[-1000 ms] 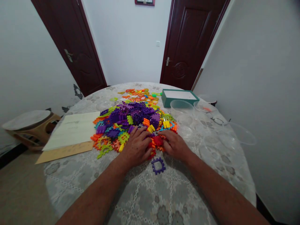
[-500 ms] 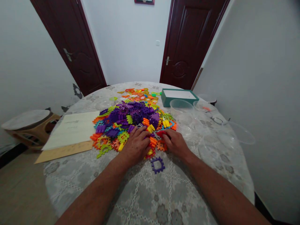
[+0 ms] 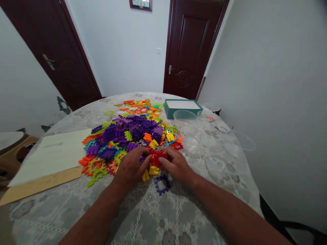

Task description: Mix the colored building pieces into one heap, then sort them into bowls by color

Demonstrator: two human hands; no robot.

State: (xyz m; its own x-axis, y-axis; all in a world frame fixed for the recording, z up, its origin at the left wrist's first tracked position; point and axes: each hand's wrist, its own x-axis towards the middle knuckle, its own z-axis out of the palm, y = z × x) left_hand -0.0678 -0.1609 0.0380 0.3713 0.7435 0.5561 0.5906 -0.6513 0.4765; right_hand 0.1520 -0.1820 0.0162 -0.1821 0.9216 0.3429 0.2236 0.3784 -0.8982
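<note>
My right hand pinches a flat red interlocking plastic piece with toothed edges, its thumb lying across the face. From the other side my left hand closes its thumb and fingers at the piece's left edge; a bit of purple shows between them, and I cannot tell whether it is held. Both hands are over the near edge of a heap of interlocking plastic pieces, mostly purple. Yellow pieces lie just below the hands. A dark purple square frame piece lies apart on the tablecloth, nearer me.
On the right stand a green box and several clear plastic tubs, with glasses beside them. White paper lies on the left, over a tan sheet. Behind the heap, small orange pieces are spread on the patterned tablecloth.
My right hand has brought the red piece left and toward me. My left hand has drawn back from the heap and now meets it. The view has turned to the right.
</note>
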